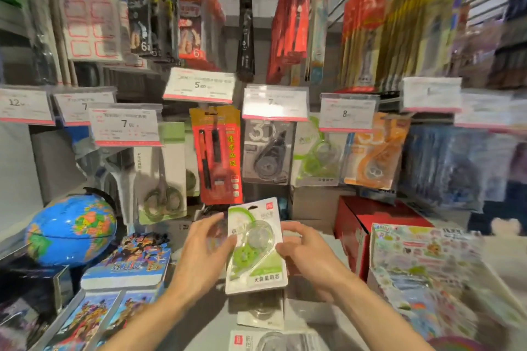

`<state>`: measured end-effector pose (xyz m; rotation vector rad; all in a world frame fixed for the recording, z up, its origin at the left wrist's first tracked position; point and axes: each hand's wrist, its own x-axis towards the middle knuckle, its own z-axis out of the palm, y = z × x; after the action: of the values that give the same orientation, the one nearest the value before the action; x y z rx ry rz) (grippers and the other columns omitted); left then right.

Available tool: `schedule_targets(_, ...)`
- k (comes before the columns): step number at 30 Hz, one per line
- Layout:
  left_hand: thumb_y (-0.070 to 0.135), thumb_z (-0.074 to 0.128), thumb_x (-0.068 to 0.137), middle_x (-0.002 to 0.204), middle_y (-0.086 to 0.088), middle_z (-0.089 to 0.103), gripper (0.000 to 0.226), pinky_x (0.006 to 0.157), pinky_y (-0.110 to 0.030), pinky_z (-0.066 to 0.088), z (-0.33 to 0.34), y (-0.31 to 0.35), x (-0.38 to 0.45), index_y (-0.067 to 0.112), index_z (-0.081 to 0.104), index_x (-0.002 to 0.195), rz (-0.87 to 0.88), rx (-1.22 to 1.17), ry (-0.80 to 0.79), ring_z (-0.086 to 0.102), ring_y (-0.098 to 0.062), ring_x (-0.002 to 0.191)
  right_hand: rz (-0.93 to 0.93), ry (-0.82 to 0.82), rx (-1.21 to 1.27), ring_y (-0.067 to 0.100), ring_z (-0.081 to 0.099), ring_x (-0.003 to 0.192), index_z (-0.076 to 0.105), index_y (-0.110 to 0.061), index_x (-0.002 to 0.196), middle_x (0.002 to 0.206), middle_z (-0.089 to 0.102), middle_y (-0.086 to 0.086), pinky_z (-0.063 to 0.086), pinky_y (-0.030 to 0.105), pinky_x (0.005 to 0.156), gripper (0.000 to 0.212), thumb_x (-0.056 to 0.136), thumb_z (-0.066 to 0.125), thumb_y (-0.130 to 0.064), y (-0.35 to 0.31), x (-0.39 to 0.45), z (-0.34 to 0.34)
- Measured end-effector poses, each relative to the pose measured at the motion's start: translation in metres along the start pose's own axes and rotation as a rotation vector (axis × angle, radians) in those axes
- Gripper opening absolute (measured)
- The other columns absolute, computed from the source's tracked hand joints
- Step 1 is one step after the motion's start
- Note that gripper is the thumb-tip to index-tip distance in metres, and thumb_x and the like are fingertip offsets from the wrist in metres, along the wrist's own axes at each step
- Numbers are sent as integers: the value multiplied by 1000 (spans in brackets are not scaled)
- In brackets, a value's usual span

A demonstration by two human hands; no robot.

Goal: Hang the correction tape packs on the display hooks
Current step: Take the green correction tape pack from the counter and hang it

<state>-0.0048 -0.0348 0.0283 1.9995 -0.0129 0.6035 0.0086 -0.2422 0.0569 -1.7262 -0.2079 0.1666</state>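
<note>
Both hands, left (pixel 204 248) and right (pixel 309 253), pinch the green-and-white carded correction tape pack (pixel 255 245) upright by its edges, hang-hole toward twelve o'clock, probably for hooking.

Both hands, left hand (pixel 204 253) and right hand (pixel 306 251), apparently pinch a green correction tape pack (pixel 254 248) upright.

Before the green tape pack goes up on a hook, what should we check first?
1. Both hands on the green pack: ok, left hand and right hand grip its edges.
2. Pack facing front: ok.
3. Hang hole at the top free: cannot tell, too blurred.
4. Matching green packs already hanging ahead: ok.
5. Room left on that hook: cannot tell.
6. More packs waiting below: ok.
</note>
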Motion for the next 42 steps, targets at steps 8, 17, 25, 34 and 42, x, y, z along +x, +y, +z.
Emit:
schedule_targets(8,12,71,91,91,-14,79,27,70,-34,57,69,100,-13,16,67,117,-150,-438,-54,74,-18,78,-273,44,-101,0,72,70,58,-21,131,81,78,-5,47,9,58,39,99,52,-2,-17,-53,-109)
schedule_targets(17,10,68,93,50,13,49,21,57,-13,51,126,183,-20,10,60,112,23,-390,0,55,-3,56,-385,170,-139,-4,66,100,33,-46,140,121,62,-19,56,31,90,78,79,80,-49,-22,-74,-173)
schedule_targets(25,15,69,93,72,-16,50,24,64,-20,55,128,202,-15,11,62,115,56,-378,-85,59,-9,64,-207,6,134,15,76,96,64,-19,120,103,80,-4,59,32,84,43,82,80,-8,-31,-63,-198)
schedule_targets(34,7,62,96,99,-7,75,37,62,-26,59,96,226,12,16,52,131,100,-517,45,68,-18,68,-324,68,-25,-1,73,89,60,-34,115,101,76,-20,55,18,67,38,86,79,-18,-38,-47,-207)
schedule_targets(42,4,58,97,89,-5,69,33,56,-28,52,76,233,6,33,56,110,253,-532,10,62,-18,63,-435,126,-116,-7,70,88,49,-34,123,111,71,-18,54,15,67,47,88,76,-19,-60,-31,-188)
